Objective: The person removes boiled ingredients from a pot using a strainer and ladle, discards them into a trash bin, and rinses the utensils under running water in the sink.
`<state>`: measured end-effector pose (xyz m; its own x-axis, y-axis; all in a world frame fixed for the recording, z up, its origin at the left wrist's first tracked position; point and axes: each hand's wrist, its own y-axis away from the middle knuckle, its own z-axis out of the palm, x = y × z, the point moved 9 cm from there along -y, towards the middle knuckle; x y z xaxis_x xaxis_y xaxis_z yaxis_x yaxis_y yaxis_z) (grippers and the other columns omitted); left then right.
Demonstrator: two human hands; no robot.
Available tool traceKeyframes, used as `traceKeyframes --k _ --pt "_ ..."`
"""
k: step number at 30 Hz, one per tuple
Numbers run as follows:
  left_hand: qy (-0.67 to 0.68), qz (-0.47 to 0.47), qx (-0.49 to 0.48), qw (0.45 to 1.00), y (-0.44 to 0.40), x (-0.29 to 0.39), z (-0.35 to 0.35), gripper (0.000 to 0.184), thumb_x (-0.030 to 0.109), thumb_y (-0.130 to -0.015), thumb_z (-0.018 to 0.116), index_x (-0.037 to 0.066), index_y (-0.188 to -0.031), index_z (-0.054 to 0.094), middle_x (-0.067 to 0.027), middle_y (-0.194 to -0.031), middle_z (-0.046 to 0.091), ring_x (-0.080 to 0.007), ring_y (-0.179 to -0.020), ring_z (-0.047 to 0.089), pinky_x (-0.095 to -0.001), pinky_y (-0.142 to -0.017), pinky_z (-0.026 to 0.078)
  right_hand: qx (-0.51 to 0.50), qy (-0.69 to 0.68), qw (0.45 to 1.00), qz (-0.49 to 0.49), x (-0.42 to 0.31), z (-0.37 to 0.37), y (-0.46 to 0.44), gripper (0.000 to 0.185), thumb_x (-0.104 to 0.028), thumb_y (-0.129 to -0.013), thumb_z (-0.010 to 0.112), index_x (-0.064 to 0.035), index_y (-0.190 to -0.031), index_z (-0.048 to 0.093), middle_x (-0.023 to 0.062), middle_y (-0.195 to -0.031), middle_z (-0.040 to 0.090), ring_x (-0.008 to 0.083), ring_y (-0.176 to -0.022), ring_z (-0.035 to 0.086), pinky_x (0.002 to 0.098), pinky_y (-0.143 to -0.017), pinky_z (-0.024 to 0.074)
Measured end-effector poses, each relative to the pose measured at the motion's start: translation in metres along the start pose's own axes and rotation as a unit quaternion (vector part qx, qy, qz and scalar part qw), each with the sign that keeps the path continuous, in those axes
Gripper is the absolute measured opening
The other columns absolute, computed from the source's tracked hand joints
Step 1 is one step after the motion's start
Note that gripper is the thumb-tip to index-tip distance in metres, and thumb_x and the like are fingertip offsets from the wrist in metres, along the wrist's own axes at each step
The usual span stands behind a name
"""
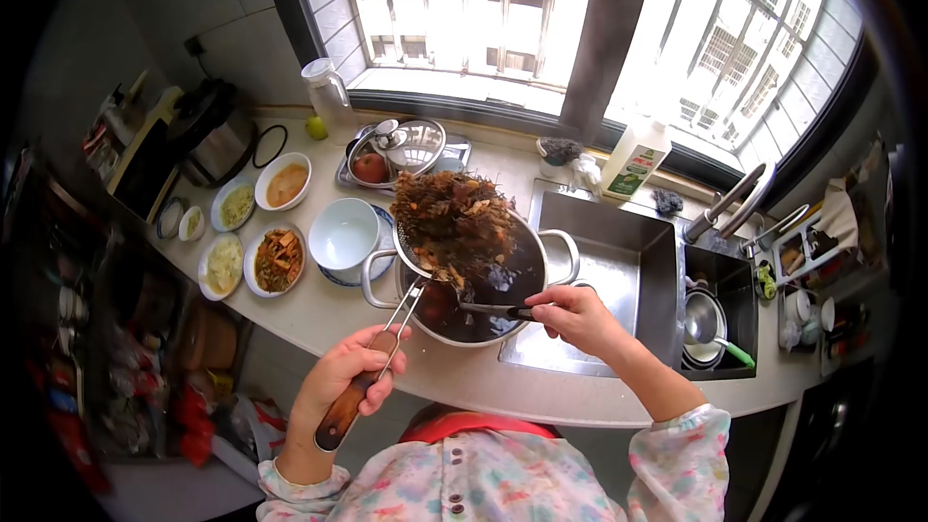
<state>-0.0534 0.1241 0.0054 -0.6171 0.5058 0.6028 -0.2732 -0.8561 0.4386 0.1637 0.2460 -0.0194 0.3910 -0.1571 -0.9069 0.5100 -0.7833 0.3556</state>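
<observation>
In my left hand (353, 372) is the wooden handle of a wire-mesh strainer (404, 244), raised over a large two-handled pot (570, 256). A wet brown heap of boiled herbs and bark-like pieces (454, 217) fills the strainer. Dark liquid (512, 275) shows in the pot below. My right hand (580, 317) is closed around a long dark-handled utensil (498, 310). The utensil reaches left across the pot to the lower edge of the heap; its head is hard to make out.
Left of the pot stand a white bowl (345, 234) on a blue-rimmed plate and several food dishes (275, 258). A glass lid (420, 145) lies behind. On the right are a steel sink (604, 237), a milk-white jug (636, 159) and a faucet (730, 203).
</observation>
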Motion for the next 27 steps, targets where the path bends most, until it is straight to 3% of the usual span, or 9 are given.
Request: traceKeyframes --k 4,10,16,19,27 --pt "-0.009 0.017 0.029 0.999 0.001 0.002 0.002 0.041 0.003 -0.080 0.043 -0.008 -0.119 0.038 -0.0142 -0.082 0.054 -0.0106 -0.043 0.048 -0.0198 -0.032 0.039 0.005 -0.017 1.000 0.010 0.009 -0.002 0.001 0.023 -0.017 -0.085 0.057 -0.0001 -0.100 0.063 0.0002 -0.061 0.054 0.0047 -0.054 0.046 0.0216 -0.047 0.0363" --pt "-0.008 0.007 -0.004 1.000 0.002 -0.001 0.003 0.042 0.004 -0.083 0.044 -0.004 -0.124 0.036 -0.0131 -0.085 0.053 -0.0111 -0.046 0.050 -0.0216 -0.035 0.043 0.010 -0.057 0.998 0.024 0.015 -0.007 0.008 0.022 -0.017 -0.085 0.057 -0.0009 -0.099 0.063 -0.0008 -0.061 0.053 0.0038 -0.054 0.045 0.0209 -0.047 0.0353" --pt "-0.016 0.020 0.028 0.999 0.002 0.000 0.008 0.042 0.004 -0.080 0.044 -0.009 -0.119 0.038 -0.0143 -0.083 0.054 -0.0108 -0.043 0.048 -0.0199 -0.032 0.040 0.015 -0.047 0.998 -0.041 0.016 -0.009 0.015 0.022 -0.015 -0.085 0.057 -0.0011 -0.102 0.062 -0.0004 -0.063 0.056 0.0056 -0.056 0.047 0.0217 -0.052 0.0399" --pt "-0.009 0.007 -0.002 1.000 0.000 -0.003 0.006 0.042 0.004 -0.084 0.044 -0.005 -0.123 0.036 -0.0133 -0.085 0.053 -0.0109 -0.045 0.050 -0.0213 -0.035 0.043 0.041 0.032 0.993 -0.109 0.004 -0.007 0.028 0.023 -0.014 -0.085 0.059 -0.0028 -0.105 0.062 0.0018 -0.065 0.058 0.0070 -0.057 0.049 0.0232 -0.054 0.0414" --pt "-0.019 0.004 0.009 1.000 -0.001 -0.003 0.007 0.041 0.005 -0.084 0.044 -0.005 -0.123 0.037 -0.0128 -0.084 0.054 -0.0100 -0.045 0.049 -0.0209 -0.035 0.042 0.046 0.104 0.989 -0.098 -0.014 -0.007 0.051 0.023 -0.014 -0.084 0.059 -0.0046 -0.104 0.062 0.0083 -0.065 0.058 0.0110 -0.055 0.050 0.0260 -0.053 0.0418"
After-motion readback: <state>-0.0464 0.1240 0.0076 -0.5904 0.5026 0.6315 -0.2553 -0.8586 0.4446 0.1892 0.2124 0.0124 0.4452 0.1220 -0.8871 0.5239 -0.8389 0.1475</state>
